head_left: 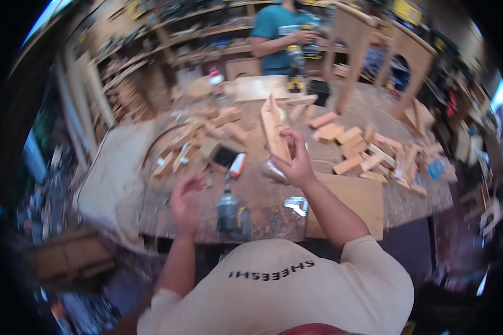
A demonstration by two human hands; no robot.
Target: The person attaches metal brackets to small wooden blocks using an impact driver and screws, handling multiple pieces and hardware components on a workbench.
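Note:
My right hand (297, 162) grips a wooden block (274, 131) with an angled end, raised above the middle of the workbench (268, 206). Thumb and fingers close around its lower part. My left hand (187, 195) hovers over the near left of the bench, slightly blurred, its fingers apart and nothing in them. Beside it a grey-green power drill (227, 209) rests near the front edge, its bit pointing away from me. Metal hinge-like pieces (297, 205) lie right of the drill. A shiny object (274, 172), partly hidden, is under the held block.
Loose wood blocks (355, 142) pile up at the right, more offcuts (179, 148) at the left. A thin brown board (352, 204) lies near right. Wooden frames (355, 50) stand far right. Across the bench a person in a teal shirt (271, 33) handles a drill; a yellow-black drill (295, 70) stands nearby.

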